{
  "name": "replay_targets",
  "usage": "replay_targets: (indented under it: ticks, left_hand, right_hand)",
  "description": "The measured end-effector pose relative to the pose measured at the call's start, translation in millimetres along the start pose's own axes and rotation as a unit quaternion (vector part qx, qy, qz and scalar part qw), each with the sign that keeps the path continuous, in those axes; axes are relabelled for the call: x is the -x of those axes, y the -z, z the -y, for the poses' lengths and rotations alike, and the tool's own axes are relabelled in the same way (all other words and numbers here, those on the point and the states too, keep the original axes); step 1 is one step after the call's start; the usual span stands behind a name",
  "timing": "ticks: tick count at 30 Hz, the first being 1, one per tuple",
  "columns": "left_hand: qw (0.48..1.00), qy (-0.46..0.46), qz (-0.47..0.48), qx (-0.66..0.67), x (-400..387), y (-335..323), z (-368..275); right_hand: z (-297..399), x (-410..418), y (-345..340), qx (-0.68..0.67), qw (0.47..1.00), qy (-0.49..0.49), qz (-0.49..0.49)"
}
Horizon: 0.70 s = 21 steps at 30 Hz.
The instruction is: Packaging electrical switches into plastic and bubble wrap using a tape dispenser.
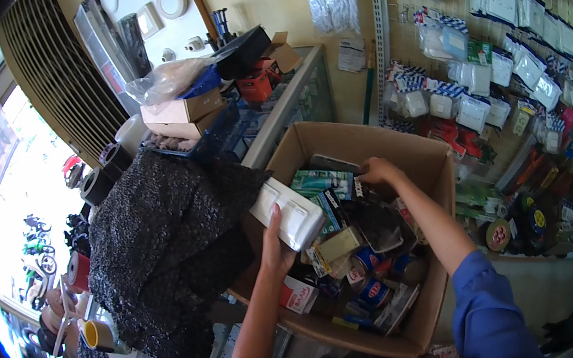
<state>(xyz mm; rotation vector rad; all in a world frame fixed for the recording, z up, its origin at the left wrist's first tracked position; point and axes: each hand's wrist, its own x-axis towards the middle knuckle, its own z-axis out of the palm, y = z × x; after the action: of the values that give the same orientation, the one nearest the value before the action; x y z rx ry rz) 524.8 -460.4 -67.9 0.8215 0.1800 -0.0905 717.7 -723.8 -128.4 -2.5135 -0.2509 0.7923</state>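
Note:
My left hand [276,244] grips a white plastic-wrapped package [287,213] with raised rectangular shapes, held over the left side of an open cardboard box [367,139]. Inside the box, near its back, my right hand [376,172] touches something by a green blister pack [325,182]; its fingertips are partly hidden, so its grip cannot be told. Below lie a pale yellow box [340,244], several blue cans [374,291], a white and red carton [298,294] and a dark plastic-wrapped item [378,227].
Black bubble wrap [166,247] drapes over the glass counter [283,107] at left. Small cardboard boxes [184,111] and a red-orange box [255,86] stand behind it. Packaged switches and sockets [474,110] hang on the right wall rack.

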Motion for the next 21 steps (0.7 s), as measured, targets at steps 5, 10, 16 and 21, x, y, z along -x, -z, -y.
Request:
replay_targets:
  ticks: [5,10,16,21]
  left_hand:
    - [0.999,-0.014,-0.039,-0.02,4.7,8.0,0.3]
    - [0.998,-0.008,-0.057,-0.034,5.5,6.7,3.8]
    - [0.997,0.004,-0.062,-0.041,1.7,8.5,-4.2]
    - [0.998,0.008,-0.046,-0.037,0.2,3.1,-5.3]
  right_hand:
    - [36.9,-57.1,-28.8,0.057,0.952,0.084,-0.288]
    - [73.2,-91.3,-53.5,0.197,0.917,0.16,-0.307]
    - [91.1,-102.9,-70.9,0.115,0.926,0.104,-0.345]
    - [58.9,-77.3,-44.0,0.107,0.953,0.127,-0.254]
